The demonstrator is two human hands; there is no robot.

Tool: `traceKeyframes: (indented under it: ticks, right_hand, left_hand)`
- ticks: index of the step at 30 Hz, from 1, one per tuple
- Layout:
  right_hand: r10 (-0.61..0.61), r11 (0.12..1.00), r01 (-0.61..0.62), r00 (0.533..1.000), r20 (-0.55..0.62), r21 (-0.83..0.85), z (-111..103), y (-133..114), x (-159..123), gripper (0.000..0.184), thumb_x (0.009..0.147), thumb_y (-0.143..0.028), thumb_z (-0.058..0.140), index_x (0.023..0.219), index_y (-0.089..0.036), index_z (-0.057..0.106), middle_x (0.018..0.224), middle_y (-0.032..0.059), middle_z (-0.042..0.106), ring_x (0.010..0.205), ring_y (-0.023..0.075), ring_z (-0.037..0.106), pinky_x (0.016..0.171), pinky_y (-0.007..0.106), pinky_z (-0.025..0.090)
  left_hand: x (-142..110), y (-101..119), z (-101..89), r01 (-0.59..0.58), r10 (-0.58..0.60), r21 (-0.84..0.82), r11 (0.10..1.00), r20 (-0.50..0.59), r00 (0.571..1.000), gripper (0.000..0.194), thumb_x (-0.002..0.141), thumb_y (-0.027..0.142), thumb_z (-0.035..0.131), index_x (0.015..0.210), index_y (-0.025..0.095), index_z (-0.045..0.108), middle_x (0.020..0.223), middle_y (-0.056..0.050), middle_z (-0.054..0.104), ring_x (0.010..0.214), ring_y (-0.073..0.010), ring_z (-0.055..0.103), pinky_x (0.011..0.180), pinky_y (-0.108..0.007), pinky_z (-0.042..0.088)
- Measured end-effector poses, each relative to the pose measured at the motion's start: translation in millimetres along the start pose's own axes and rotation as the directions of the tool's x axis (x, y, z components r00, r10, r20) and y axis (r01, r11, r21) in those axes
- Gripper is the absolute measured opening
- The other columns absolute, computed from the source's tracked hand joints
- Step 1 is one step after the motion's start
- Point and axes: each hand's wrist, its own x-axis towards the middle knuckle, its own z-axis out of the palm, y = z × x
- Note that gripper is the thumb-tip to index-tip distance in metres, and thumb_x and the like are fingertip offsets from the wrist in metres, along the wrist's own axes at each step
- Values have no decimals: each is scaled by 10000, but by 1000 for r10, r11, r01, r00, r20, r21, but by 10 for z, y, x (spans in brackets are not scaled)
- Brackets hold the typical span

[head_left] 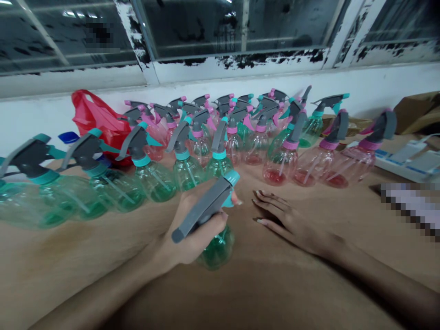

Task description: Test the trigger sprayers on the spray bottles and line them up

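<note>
My left hand [195, 229] is wrapped round the neck of a green spray bottle [218, 250] with a grey and teal trigger head. The nozzle points away to the right, and my fingers hide most of the collar. To the right, my right hand [288, 217] rests on the tabletop with its fingers stretched out, holding nothing. Just beyond my left hand stands another green spray bottle [187, 172] in a row of green ones. Pink spray bottles [278, 169] stand upright behind my right hand.
Several more green and pink spray bottles crowd the back of the wooden table [261, 293]. A red plastic bag [99, 119] sits at the back left. On the right are a white power strip [405, 165], a cardboard box [417, 112] and a blurred flat object [412, 206].
</note>
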Motion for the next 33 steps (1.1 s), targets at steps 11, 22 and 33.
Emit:
traceKeyframes:
  ticks: [11,22,33]
  right_hand:
    - [7,1000,-7,1000,-7,0,1,6,-2,533,905,-446,397,1388,-233,320,1457,39,327,1345,218,262,1091,451,281]
    - [2,1000,-2,1000,-5,-2,3,9,-2,530,907,-439,397,1389,-232,318,1460,39,319,1347,216,255,1091,450,281]
    - [-2,1000,2,1000,-3,-1,-13,-4,1,531,910,-437,393,1395,-240,301,1459,40,321,1348,217,252,1088,466,281]
  left_hand:
    - [3,-33,108,28,-32,-33,999,-144,989,105,728,185,482,784,235,555,704,14,584,665,-166,602,607,-289,471]
    - [21,23,76,23,-34,-112,993,-93,995,344,738,163,484,1055,250,587,753,13,565,620,-138,586,630,-267,494]
    - [20,10,83,40,-50,-104,994,-90,995,353,727,174,492,1056,262,588,637,38,491,529,-138,494,603,-275,492]
